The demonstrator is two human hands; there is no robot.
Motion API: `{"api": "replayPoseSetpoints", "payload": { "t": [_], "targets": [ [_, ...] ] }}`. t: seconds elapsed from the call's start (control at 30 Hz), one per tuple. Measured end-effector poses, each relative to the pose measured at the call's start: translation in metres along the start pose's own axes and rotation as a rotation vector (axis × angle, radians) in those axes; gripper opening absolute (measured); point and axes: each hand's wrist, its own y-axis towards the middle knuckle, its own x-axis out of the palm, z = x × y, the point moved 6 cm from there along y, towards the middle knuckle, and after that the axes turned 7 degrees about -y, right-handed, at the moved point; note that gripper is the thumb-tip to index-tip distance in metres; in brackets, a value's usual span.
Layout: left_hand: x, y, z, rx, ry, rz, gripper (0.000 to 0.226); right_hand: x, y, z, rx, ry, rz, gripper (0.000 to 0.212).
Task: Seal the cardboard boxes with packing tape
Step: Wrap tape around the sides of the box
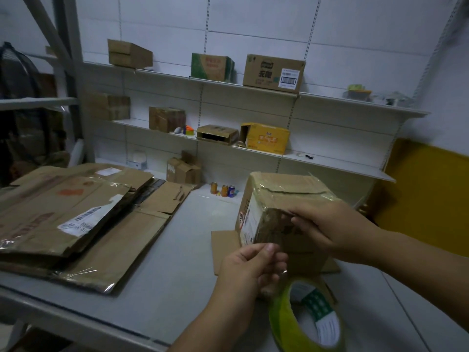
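Note:
A small cardboard box (276, 196) stands tilted on the white table (157, 280), with clear tape across its top seam. My right hand (327, 227) presses its fingers against the box's near face, over a strip of tape. My left hand (251, 270) pinches the clear tape strip just below the box. The roll of yellowish packing tape (304, 318) hangs beneath my left hand at the bottom of the view. A flat piece of cardboard (223, 250) lies under the box.
A stack of flattened cardboard boxes (76, 219) covers the table's left half. Three drink cans (224, 190) and an open small box (184, 170) stand at the back. Wall shelves (253, 90) hold several boxes. A yellow panel (426, 199) is at the right.

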Motion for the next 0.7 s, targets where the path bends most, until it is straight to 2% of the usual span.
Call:
{"api": "replayPoseSetpoints", "payload": {
  "t": [0.13,0.3,0.47,0.7],
  "targets": [
    [0.001,-0.001,0.001,-0.001,0.006,0.055,0.012,-0.003,0.0,-0.006,-0.041,-0.072,0.051,0.026],
    [0.001,-0.006,-0.002,-0.02,-0.026,0.079,0.014,0.004,0.002,-0.02,-0.133,-0.275,0.036,0.034],
    [0.006,-0.012,-0.004,-0.087,-0.124,0.061,0.023,0.02,0.0,-0.017,-0.11,-0.291,0.086,0.029],
    [0.007,-0.009,-0.001,-0.206,-0.216,0.062,0.01,0.024,0.001,-0.019,-0.147,-0.338,0.132,0.022]
  ]
}}
